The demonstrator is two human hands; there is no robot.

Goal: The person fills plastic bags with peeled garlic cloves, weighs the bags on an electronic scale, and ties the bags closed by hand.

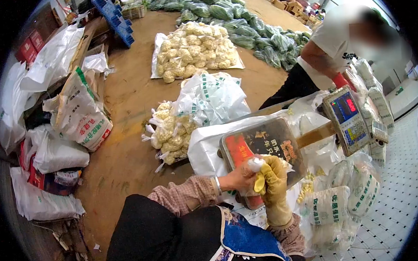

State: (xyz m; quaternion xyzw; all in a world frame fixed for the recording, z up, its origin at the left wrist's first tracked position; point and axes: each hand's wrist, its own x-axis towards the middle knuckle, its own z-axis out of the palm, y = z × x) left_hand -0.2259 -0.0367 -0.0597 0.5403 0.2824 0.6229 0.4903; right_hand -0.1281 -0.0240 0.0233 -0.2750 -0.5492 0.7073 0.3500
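Over the scale's platform (277,144), which carries red and black sheets with lettering, my two hands meet. My left hand (239,178), bare with a band at the wrist, is closed against a bunched piece of white plastic (255,164). My right hand (276,186) wears a yellow rubber glove, its fingers curled round the same white plastic; a clear plastic edge shows beside the glove. What hangs below, if anything, is hidden by my hands. The scale's display (348,117) with red digits stands to the right. Small pale yellow pieces (307,187) lie beside the glove.
Filled clear bags (176,132) sit left of the scale under white printed bags (212,97). A larger bagged pile (194,49) and wrapped green vegetables (246,26) lie beyond. Another person (327,50) bends at the right. Sacks (80,113) line the left.
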